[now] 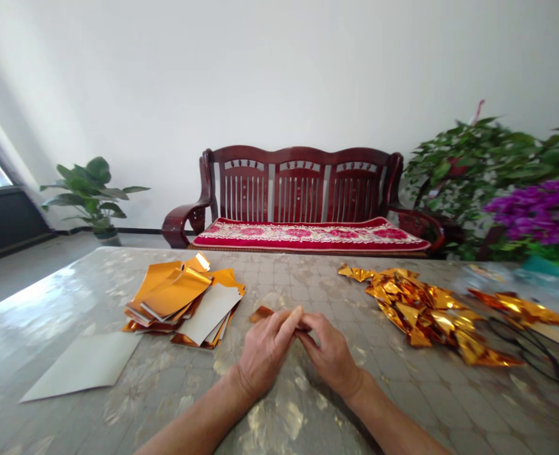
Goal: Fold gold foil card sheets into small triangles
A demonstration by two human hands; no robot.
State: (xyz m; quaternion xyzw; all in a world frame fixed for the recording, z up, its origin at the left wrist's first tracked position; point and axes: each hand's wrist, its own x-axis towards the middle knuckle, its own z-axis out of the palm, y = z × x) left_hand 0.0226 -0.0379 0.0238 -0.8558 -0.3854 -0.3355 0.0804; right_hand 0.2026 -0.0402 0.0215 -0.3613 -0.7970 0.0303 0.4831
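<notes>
My left hand [266, 351] and my right hand [330, 355] meet at the middle of the table [47, 303], both pinching a small folded piece of gold foil paper [261, 313] whose tip sticks out to the left past my fingers. Most of that piece is hidden under my fingers. To the left lies a loose stack of gold foil sheets [179, 297], some turned white side up. A pile of folded gold foil pieces [426, 313] spreads to the right of my hands.
A single white sheet [87, 365] lies at the front left. More gold pieces and a black cord [530, 344] sit at the right edge. Beyond the table stand a red wooden bench [302, 202], a potted plant [94, 196] and purple flowers [539, 212].
</notes>
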